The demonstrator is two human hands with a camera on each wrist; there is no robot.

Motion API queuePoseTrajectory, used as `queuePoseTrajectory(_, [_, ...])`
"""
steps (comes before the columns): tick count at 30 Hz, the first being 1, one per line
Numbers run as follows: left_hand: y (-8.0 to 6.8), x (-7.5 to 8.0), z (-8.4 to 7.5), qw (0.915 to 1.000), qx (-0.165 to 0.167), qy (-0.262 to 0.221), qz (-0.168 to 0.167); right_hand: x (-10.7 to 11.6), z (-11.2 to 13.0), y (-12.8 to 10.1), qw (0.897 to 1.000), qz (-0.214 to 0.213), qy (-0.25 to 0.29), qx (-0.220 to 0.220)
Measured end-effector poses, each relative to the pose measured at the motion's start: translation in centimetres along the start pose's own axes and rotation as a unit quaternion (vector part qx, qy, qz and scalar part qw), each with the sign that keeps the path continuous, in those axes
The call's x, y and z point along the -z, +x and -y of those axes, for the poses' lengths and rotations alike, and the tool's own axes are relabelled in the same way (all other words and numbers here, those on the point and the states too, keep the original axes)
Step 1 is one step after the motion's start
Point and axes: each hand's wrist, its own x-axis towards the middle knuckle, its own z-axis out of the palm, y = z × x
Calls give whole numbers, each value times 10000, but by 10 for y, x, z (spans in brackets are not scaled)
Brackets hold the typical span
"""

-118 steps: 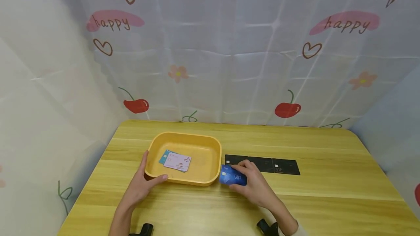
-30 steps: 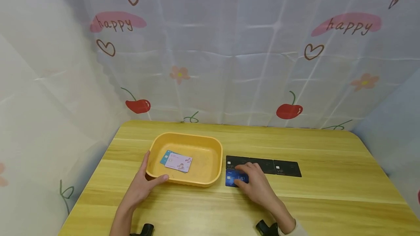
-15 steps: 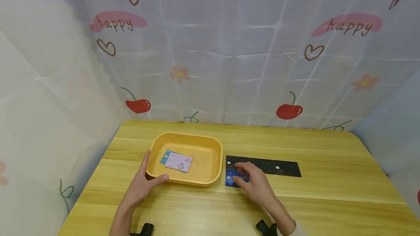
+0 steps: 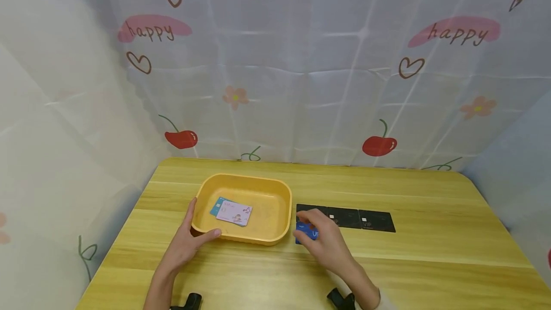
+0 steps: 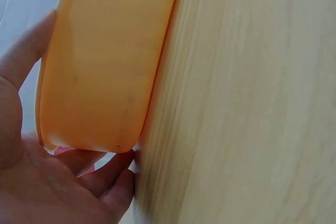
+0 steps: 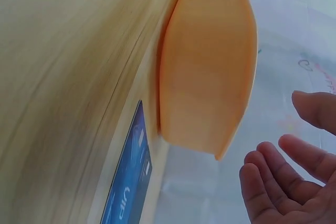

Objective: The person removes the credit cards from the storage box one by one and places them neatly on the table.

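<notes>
1. Head view: On the counter (image 4: 258,271), four cards appear to be out and laid in order: three black cards (image 4: 344,216) end to end in a row, and a blue card (image 4: 306,231) flat on the near side of the leftmost one. The yellow tray (image 4: 269,209) holds at least a pink card (image 4: 234,211) resting partly over a teal card (image 4: 215,206); whether more lie beneath cannot be told. Judging by this, the laying-out is partly done and the cards in the tray are what remains.

2. Same view, hands: The left hand (image 4: 182,245) grips the tray's near left corner, thumb along the near rim, with the pink and teal cards just inside from it. The right hand (image 4: 329,240) is over the blue card, thumb and fingers parted and gripping nothing, to the right of the tray.

3. Left wrist view: The thumb rests against the rim while the other fingers bend round the tray's end. No card shows here.

4. Right wrist view: The fingers are loosely bent and bare of any card. The blue card lies flat below, near the tray and apart from the visible fingertips.
</notes>
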Motion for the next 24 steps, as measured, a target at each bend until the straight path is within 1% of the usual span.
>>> queuePoseTrajectory(6, [0,0,0,10000,42,63,-23,-11,2,4,9994,-30,189,299])
queuePoseTrajectory(11, [0,-1,-1,9999,41,87,-38,-20,6,8,9982,29,153,584])
queuePoseTrajectory(14, [0,-1,-2,10000,23,59,-36,-25,10,11,9983,81,137,564])
queuePoseTrajectory(20, [0,-1,-2,9999,43,147,-33,-36,25,20,9991,252,91,330])
queuePoseTrajectory(24, [0,-1,-1,9998,69,155,-47,-43,37,28,9986,377,-61,357])
